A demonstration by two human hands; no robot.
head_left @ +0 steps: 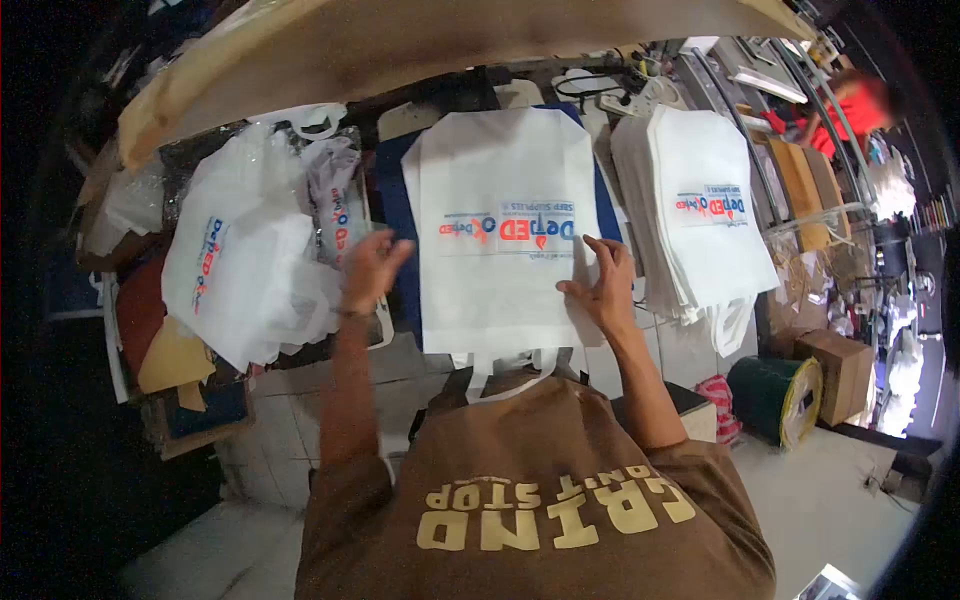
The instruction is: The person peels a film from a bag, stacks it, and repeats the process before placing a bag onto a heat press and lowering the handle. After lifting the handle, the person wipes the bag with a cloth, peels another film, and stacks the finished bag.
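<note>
A white printed bag (505,290) lies flat on a dark blue board (398,190) in front of me, its handles hanging toward my shirt. My left hand (377,268) is raised just beside the bag's left edge, fingers apart and holding nothing. At the bag's right edge, my right hand (603,283) has its thumb and fingers spread over the fabric, near the printed text. A loose pile of white bags (245,250) lies to the left. On the right, a neat stack of similar printed bags (705,250) has its handles drooping over the front edge.
A large tan panel (400,55) spans the top. Cables and a power strip (640,98) lie behind the stack. A green spool (770,398) and cardboard box (836,372) stand at right. A person in red (850,115) is at the upper right.
</note>
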